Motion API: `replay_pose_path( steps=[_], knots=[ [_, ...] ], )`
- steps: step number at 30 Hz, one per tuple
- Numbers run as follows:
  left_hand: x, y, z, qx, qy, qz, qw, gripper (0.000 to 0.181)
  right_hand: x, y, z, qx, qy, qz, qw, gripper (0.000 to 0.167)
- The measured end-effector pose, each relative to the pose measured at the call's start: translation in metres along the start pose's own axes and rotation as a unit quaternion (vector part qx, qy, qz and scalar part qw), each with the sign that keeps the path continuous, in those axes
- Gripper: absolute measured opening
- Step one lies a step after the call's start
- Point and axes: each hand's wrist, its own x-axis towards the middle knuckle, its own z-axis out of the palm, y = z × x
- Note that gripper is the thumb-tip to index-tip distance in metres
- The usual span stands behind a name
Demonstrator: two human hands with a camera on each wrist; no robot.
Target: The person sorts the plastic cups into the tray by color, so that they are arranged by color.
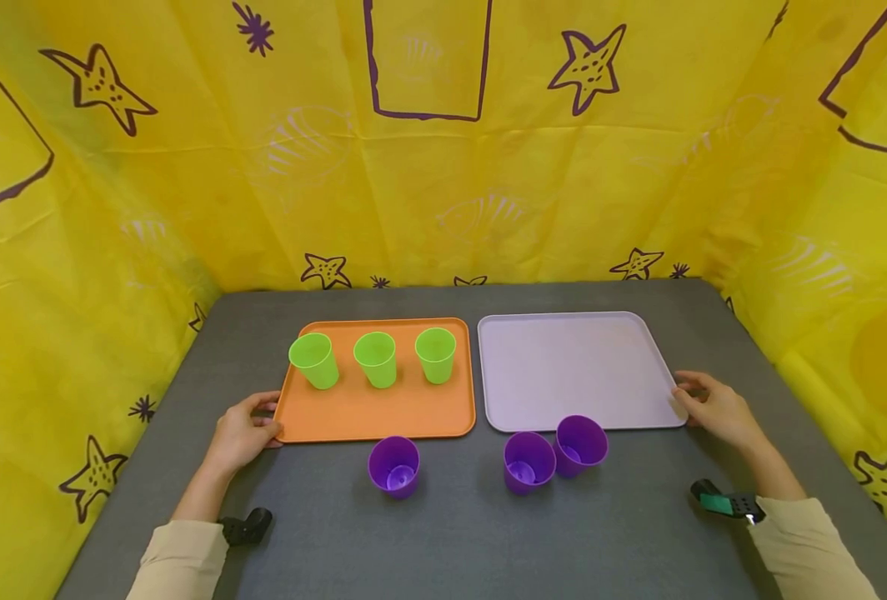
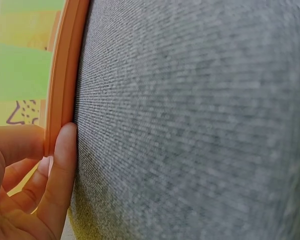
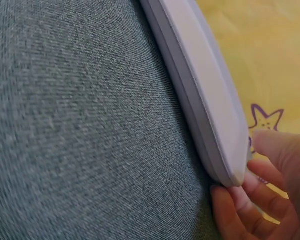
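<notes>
My left hand [image 1: 243,435] pinches the left edge of an orange tray [image 1: 443,417] near its front corner. In the left wrist view the thumb and a finger lie on either side of the tray's rim [image 2: 65,65]. Three light green cups [image 1: 376,360] stand upright in a row on this tray. At the other side, my right hand [image 1: 716,410] grips a lavender tray [image 1: 574,367] by its front right corner, with nothing standing on it. The right wrist view has fingertips [image 3: 224,200] at the underside of that corner.
In front of the trays, three purple cups stand upright on the grey table [image 1: 443,550]. A single purple cup [image 1: 394,467] is at left; a second [image 1: 529,462] and third [image 1: 581,446] are close together at right. A yellow patterned curtain [image 1: 428,183] surrounds the table's back and sides.
</notes>
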Motion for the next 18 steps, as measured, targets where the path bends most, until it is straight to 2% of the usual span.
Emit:
replay_pose_path(
  steps=[12,18],
  knots=[
    [-0.011,0.006,0.0,0.044,0.01,0.012,0.9989,0.048,0.002,-0.002,0.003,-0.017,-0.01,0.009,0.9998,0.046],
    [-0.022,0.015,-0.002,0.112,0.041,0.048,0.9917,0.044,0.002,-0.001,0.005,-0.024,-0.011,0.014,0.9995,0.047]
  ],
)
